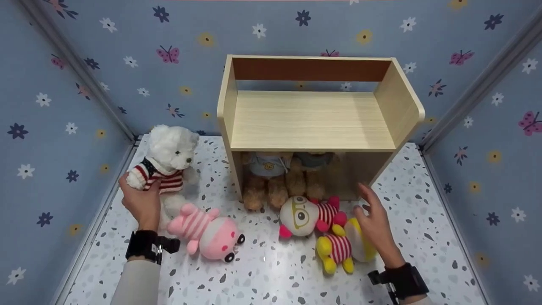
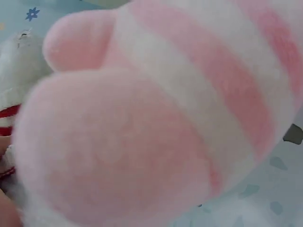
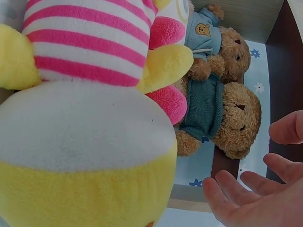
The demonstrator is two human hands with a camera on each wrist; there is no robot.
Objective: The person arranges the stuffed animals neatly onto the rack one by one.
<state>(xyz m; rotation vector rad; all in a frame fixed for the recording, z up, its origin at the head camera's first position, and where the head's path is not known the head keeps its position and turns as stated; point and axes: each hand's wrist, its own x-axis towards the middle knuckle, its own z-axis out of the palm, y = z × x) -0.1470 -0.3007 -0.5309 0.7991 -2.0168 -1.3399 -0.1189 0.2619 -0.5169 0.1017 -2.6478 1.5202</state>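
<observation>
At the left, my left hand (image 1: 142, 203) grips the white teddy bear (image 1: 171, 148) by the side of its red-and-white striped sweater. A pink striped plush toy (image 1: 205, 233) lies beside that wrist and fills most of the left wrist view. My right hand (image 1: 374, 224) has its fingers spread and holds nothing, near the right side of the wooden shelf (image 1: 311, 120). Under it lies a yellow plush toy (image 1: 338, 250), partly hidden by the hand. Two brown teddy bears, one in a light blue hoodie (image 3: 203, 38) and one in a dark green sweater (image 3: 203, 106), sit in the lower compartment.
A round-headed plush toy with yellow glasses (image 1: 300, 216) lies in front of the shelf, against the yellow one. Flower-patterned walls (image 1: 271, 25) enclose the speckled white surface (image 1: 271, 275) at the back and both sides.
</observation>
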